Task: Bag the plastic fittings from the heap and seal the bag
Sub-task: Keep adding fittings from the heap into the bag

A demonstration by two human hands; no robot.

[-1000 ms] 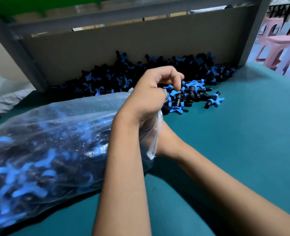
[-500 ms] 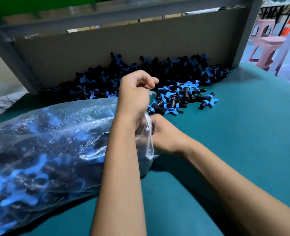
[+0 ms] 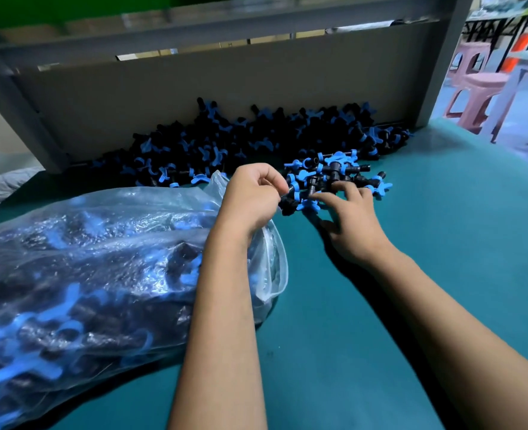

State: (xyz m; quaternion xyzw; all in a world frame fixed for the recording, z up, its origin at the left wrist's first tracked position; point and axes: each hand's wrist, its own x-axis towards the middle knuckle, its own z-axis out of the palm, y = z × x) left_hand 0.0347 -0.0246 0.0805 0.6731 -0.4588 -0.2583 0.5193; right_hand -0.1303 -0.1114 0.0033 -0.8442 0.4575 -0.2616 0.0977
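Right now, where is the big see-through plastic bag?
In the head view, the clear plastic bag lies on the left of the teal table, its mouth under the left hand, near the small fittings cluster.

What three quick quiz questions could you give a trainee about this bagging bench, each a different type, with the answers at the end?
1. True or false: the clear bag is already sealed.
2. The right hand reaches into: A) the bag, B) the small cluster of fittings, C) the pink stool.
3. Fill in: the left hand is at the bag's ____.

Key: 1 false, its mouth gapes open. 2 B. 3 mouth.
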